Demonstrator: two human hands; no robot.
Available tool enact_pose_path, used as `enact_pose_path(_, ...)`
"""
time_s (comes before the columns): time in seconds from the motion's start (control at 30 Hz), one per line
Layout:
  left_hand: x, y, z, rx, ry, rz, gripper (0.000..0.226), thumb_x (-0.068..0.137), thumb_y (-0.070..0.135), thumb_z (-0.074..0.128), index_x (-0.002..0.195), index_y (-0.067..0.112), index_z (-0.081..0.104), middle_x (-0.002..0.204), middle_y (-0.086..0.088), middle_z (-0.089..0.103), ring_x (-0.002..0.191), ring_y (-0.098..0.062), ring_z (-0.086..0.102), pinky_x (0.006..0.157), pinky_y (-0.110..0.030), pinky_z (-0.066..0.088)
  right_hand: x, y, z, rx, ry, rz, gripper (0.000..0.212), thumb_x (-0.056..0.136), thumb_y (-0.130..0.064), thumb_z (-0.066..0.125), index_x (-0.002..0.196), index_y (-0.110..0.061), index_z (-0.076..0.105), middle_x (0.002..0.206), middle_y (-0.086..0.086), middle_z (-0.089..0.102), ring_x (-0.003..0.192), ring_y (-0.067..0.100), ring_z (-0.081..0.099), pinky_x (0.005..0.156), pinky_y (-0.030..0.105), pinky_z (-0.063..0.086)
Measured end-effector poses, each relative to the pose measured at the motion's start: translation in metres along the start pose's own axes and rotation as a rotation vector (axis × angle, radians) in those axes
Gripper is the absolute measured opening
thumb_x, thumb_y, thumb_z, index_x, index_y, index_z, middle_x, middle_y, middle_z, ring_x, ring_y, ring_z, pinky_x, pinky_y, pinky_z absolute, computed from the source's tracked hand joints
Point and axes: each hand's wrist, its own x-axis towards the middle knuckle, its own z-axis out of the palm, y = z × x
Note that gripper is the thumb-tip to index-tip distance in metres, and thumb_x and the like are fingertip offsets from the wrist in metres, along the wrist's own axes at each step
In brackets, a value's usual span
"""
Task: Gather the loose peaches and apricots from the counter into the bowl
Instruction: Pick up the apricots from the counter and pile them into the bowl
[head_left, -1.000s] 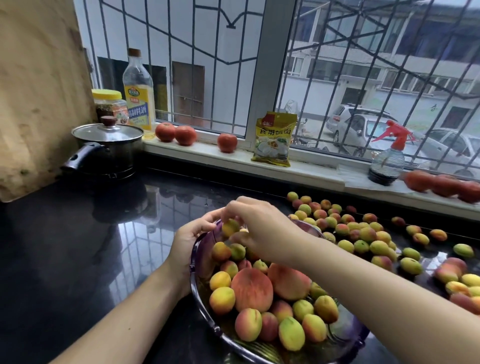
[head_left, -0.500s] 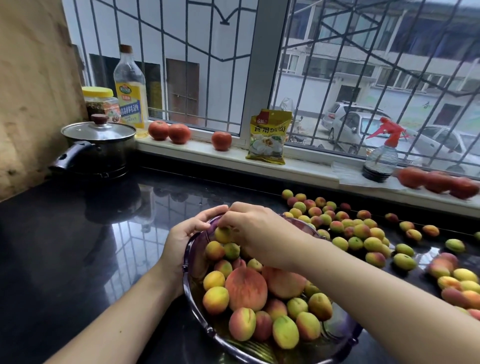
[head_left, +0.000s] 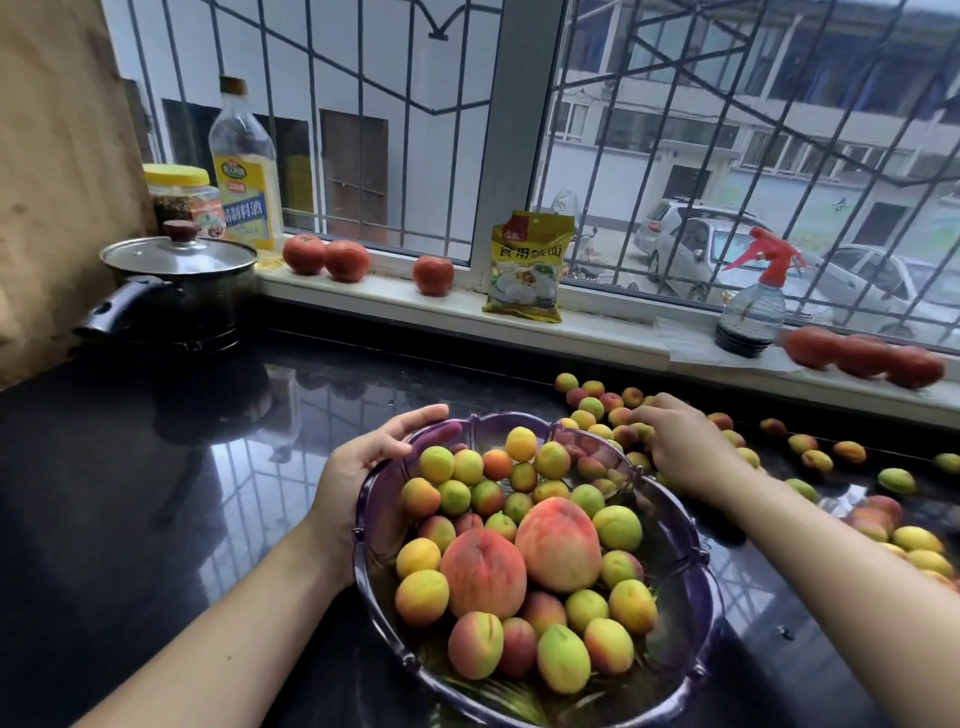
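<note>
A second ago the right hand (head_left: 680, 441) was over the far rim of the bowl (head_left: 691, 587), fingers bunched above the fruit; it has since left the bowl and reached out to the loose apricots (head_left: 597, 410) on the counter (head_left: 130, 493) just beyond that rim, its fingertips down among them with the fingers bent, though whether they have closed on one cannot be told. The left hand (head_left: 363, 467) remains on the bowl's left rim, thumb over the edge and fingers curved along the outer wall, gripping it. The bowl sits on the counter directly before the person, between both forearms, and already holds two large peaches (head_left: 519, 561) surrounded by many small apricots. More loose fruit is scattered to the right along the counter, some of it hidden behind the right forearm. On the left stands a dark pot (head_left: 176, 296) with a glass lid, and on the windowsill (head_left: 395, 306) are a bottle (head_left: 244, 171), a yellow-lidded jar (head_left: 182, 200), tomatoes (head_left: 324, 257), a yellow packet (head_left: 530, 267) and a spray bottle (head_left: 753, 306). The bowl is translucent purple with a scalloped, ridged rim; the counter is glossy black and mirrors the window bars; the fruit is round, matte, yellow-green blushing to red.
</note>
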Motion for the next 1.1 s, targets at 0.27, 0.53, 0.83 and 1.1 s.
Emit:
enact_pose_path(0.27,0.0,0.0,-0.001,-0.001,-0.011,-0.001,0.059,0.081,0.011,0.043,0.136,0.004,0.063,0.133,-0.026,0.066,0.1,-0.032,0.074,0.077,-0.04,0.064,0.016,-0.007,-0.01,-0.261,-0.159,-0.174,0.069,0.091,-0.002,0.057,0.149,-0.037,0.045,0.136,0.002,0.062,0.122,0.026,0.059,0.094,0.036,0.049)
enact_pose_path(0.53,0.001,0.0,-0.002,0.02,0.004,0.01,0.06,0.079,0.012,0.045,0.137,0.004,0.063,0.133,-0.025,0.067,0.103,-0.032,0.073,0.078,-0.038,0.064,0.022,-0.008,-0.014,-0.24,-0.2,-0.177,0.052,0.097,-0.011,0.06,0.145,-0.031,0.052,0.129,0.003,0.064,0.116,0.023,0.063,0.09,0.031,0.049)
enact_pose_path(0.83,0.003,0.0,-0.004,0.02,0.008,0.002,0.058,0.082,0.012,0.045,0.136,0.005,0.063,0.133,-0.025,0.067,0.105,-0.033,0.072,0.079,-0.039,0.063,0.007,-0.025,-0.027,0.385,0.173,0.025,0.033,0.099,-0.023,0.061,0.13,-0.032,0.065,0.111,0.0,0.054,0.101,0.019,0.057,0.093,0.033,0.046)
enact_pose_path(1.1,0.001,-0.001,-0.004,0.024,0.016,0.005,0.058,0.083,0.016,0.045,0.137,0.005,0.063,0.132,-0.025,0.067,0.104,-0.034,0.071,0.086,-0.043,0.062,-0.058,-0.123,-0.079,1.017,-0.188,-0.197,0.034,0.098,-0.005,0.062,0.126,-0.024,0.069,0.11,-0.001,0.076,0.1,0.015,0.074,0.094,0.032,0.058)
